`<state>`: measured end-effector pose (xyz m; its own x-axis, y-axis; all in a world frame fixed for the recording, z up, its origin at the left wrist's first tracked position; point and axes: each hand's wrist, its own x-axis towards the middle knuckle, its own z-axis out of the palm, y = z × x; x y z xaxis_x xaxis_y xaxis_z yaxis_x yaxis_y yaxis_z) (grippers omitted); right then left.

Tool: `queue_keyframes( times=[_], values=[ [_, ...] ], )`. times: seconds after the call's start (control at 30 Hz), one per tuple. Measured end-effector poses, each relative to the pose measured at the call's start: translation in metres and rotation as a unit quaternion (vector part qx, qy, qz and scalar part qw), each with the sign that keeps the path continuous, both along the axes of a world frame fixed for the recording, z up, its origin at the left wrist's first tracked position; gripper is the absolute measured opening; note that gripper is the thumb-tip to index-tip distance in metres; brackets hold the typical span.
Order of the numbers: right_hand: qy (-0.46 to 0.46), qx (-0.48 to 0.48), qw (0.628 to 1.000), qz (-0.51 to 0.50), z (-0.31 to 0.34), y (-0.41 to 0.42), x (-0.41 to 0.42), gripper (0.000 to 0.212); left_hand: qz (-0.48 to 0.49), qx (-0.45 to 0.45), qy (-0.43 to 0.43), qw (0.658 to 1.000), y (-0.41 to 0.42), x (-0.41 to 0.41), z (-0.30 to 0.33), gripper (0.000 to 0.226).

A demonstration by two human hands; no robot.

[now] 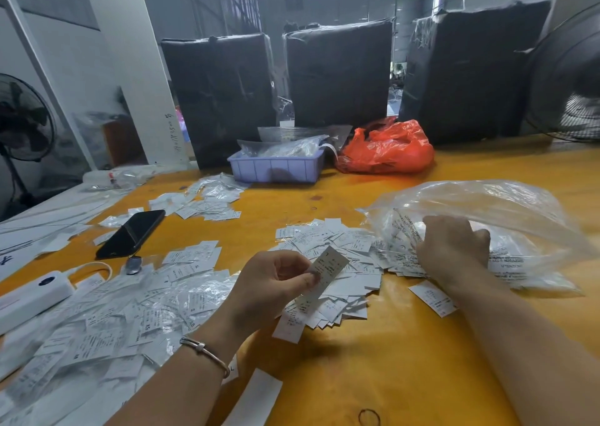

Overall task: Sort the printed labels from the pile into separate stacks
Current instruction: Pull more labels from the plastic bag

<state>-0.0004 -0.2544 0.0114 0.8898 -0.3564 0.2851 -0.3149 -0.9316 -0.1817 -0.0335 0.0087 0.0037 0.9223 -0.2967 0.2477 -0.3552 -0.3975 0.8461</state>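
1. Labels cover the counter at 9 o'clock: loose heap mixed with clear sleeves, size letters showing. White device and black phone sit just beyond it.
2. Left hand, bracelet at wrist, thumb and fingers pinched on one label strip. Strip's long axis runs from 7 to 1 o'clock, printed face toward the camera.
3. Centre pile lies directly under and behind that strip, spreading toward 12 o'clock.
4. Right hand at 2 o'clock from the left, knuckles up, pressed into labels at the mouth of a clear plastic bag. Its fingers curl down out of sight; can't tell whether they grip anything.
5. Key relation: held strip is already in the left hand, so the left is nearer the 9 o'clock heaps; likely drop goes that way once size is read.
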Motion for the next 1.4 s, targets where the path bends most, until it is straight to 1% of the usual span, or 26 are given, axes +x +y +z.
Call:
queue_keyframes(
  times=[0.07,0.13,0.27,0.37,0.5,0.57,0.67,0.73,0.77,0.8,0.83,0.87,0.9,0.97,1.03,1.07,1.1,1.13,1.17,1.23,1.3,1.33,1.4],
  values=[
    [0.030,-0.021,0.999,-0.003,-0.005,-0.003,0.003,0.019,0.004,0.004,0.000,1.000,0.000,-0.001,0.001,0.008],
    [0.018,-0.036,0.999,-0.004,-0.008,-0.007,0.005,0.013,0.009,0.006,0.005,1.000,0.000,-0.001,0.001,0.009],
    [-0.040,0.007,0.999,-0.001,-0.010,-0.011,0.008,0.022,0.015,0.007,0.016,1.000,-0.001,-0.003,0.002,0.007],
    [-0.110,0.050,0.993,0.001,-0.012,-0.013,0.009,0.028,0.017,0.012,0.017,1.000,-0.001,-0.003,0.002,0.006],
    [-0.166,0.060,0.984,-0.001,-0.012,-0.012,0.009,0.018,0.016,0.019,0.019,1.000,-0.001,-0.002,0.002,0.006],
    [-0.168,0.067,0.984,0.003,-0.012,-0.012,0.009,0.015,0.015,0.025,0.017,0.999,-0.001,-0.002,0.001,0.007],
    [-0.141,0.085,0.986,0.004,-0.012,-0.012,0.010,0.016,0.014,0.027,0.018,0.999,-0.001,-0.003,0.001,0.008],
    [-0.170,0.099,0.980,0.013,-0.011,-0.010,0.009,0.015,0.013,0.026,0.018,0.999,-0.001,-0.003,0.001,0.009],
    [-0.207,0.123,0.970,0.030,-0.009,-0.009,0.007,0.014,0.012,0.021,0.017,1.000,-0.001,-0.003,0.001,0.009],
    [-0.247,0.173,0.952,0.055,-0.007,-0.005,0.005,0.012,0.010,0.011,0.017,1.000,-0.001,-0.003,0.002,0.008],
    [-0.276,0.250,0.924,0.084,-0.003,0.000,0.002,0.009,0.006,-0.005,0.018,1.000,-0.001,-0.004,0.003,0.008],
    [-0.282,0.345,0.888,0.114,0.001,0.006,-0.002,0.004,0.001,-0.031,0.024,0.999,-0.001,-0.004,0.004,0.007],
    [-0.265,0.439,0.846,0.145,0.006,0.013,-0.006,0.001,-0.003,-0.061,0.034,0.998,0.000,-0.004,0.006,0.005],
    [-0.198,0.585,0.760,0.203,0.012,0.028,-0.013,0.016,-0.012,-0.116,0.058,0.992,0.000,-0.004,0.010,0.007],
    [-0.134,0.663,0.694,0.246,0.014,0.040,-0.018,0.028,-0.028,-0.161,0.085,0.983,0.001,-0.004,0.012,0.011],
    [-0.110,0.686,0.669,0.264,0.014,0.045,-0.021,0.032,-0.038,-0.173,0.099,0.979,0.002,-0.004,0.013,0.011],
    [-0.092,0.699,0.652,0.278,0.013,0.050,-0.023,0.033,-0.050,-0.179,0.110,0.976,0.002,-0.005,0.014,0.010],
    [-0.082,0.701,0.645,0.292,0.012,0.053,-0.024,0.033,-0.063,-0.181,0.117,0.974,0.002,-0.006,0.014,0.008],
    [-0.080,0.694,0.648,0.304,0.010,0.056,-0.026,0.032,-0.077,-0.177,0.120,0.974,0.001,-0.007,0.014,0.007],
    [-0.086,0.669,0.661,0.329,0.007,0.060,-0.027,0.028,-0.090,-0.163,0.122,0.975,0.000,-0.008,0.013,0.017],
    [-0.094,0.644,0.675,0.347,0.006,0.061,-0.029,0.026,-0.080,-0.158,0.123,0.976,-0.002,-0.009,0.012,0.027],
    [-0.095,0.629,0.685,0.354,0.006,0.061,-0.030,0.026,-0.071,-0.156,0.118,0.978,-0.004,-0.009,0.011,0.028],
    [-0.095,0.597,0.706,0.370,0.006,0.063,-0.032,0.027,-0.048,-0.155,0.100,0.982,-0.005,-0.009,0.011,0.024]
  ],
)
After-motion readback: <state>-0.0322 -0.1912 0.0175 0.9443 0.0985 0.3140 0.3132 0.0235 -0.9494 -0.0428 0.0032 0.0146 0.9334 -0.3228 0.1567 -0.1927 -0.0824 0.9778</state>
